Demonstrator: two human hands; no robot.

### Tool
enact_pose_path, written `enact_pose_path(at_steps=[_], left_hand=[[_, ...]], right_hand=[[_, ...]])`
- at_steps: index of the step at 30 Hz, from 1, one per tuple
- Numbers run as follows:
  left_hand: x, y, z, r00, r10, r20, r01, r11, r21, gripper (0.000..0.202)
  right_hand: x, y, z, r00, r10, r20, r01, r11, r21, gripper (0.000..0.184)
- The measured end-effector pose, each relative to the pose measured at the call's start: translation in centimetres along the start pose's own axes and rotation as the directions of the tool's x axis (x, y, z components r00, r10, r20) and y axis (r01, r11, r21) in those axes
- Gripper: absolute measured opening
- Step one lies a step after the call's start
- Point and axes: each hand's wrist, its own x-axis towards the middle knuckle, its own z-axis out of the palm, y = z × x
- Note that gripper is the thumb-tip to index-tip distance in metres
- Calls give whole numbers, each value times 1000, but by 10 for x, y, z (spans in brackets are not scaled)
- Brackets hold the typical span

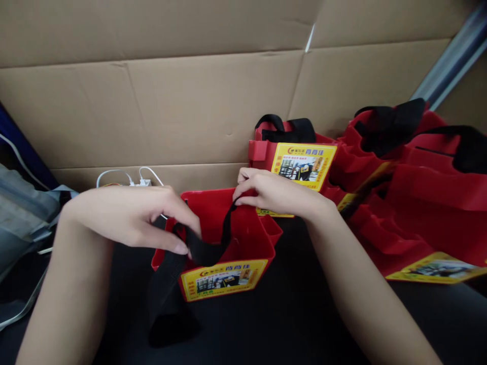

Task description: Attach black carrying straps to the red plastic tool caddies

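In front of me on the dark surface stands a red plastic box (213, 203) with a yellow printed label (224, 280) on its near side. A black webbing strap (207, 252) runs across its opening, and a wide part hangs down over the near left corner. My left hand (140, 215) pinches the strap at the box's left side, between thumb and fingers. At the back right rim, my right hand (262, 188) is closed on the strap's other stretch. The strap sags between my hands. Part of the box's left wall is hidden behind my left hand.
More red boxes (429, 192) with black straps stand at the right, and one red box (262, 149) is behind my right hand. Cardboard (171, 111) forms the back wall. A white power strip (141, 182) with cables lies behind my left hand. Grey bags (23, 213) are at the left.
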Motion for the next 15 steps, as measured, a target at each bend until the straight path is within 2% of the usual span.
enact_pose_path(at_steps=[2,4,7,9,11,12,15], left_hand=[[-5,-1,0,990,-62,-130,62,998,-2,44],[2,-3,4,964,-106,-246,95,994,-54,57],[27,-6,15,904,-172,-392,141,984,-107,51],[45,-9,23,858,-193,-477,191,980,-52,42],[58,-11,29,834,-188,-519,229,973,16,31],[61,-12,30,836,-186,-516,234,972,29,29],[56,-14,24,877,-193,-441,192,980,-47,35]], right_hand=[[0,-1,0,1000,2,6,-2,1000,2,20],[1,-5,0,1000,5,4,-5,1000,-4,19],[2,-15,-1,1000,-2,-15,2,1000,-13,18],[4,-25,-2,999,-28,-22,28,1000,5,17],[4,-33,-4,998,-65,-26,66,997,45,16],[4,-36,-5,996,-81,-30,83,994,67,16],[1,-37,-8,995,-92,-27,94,991,91,19]])
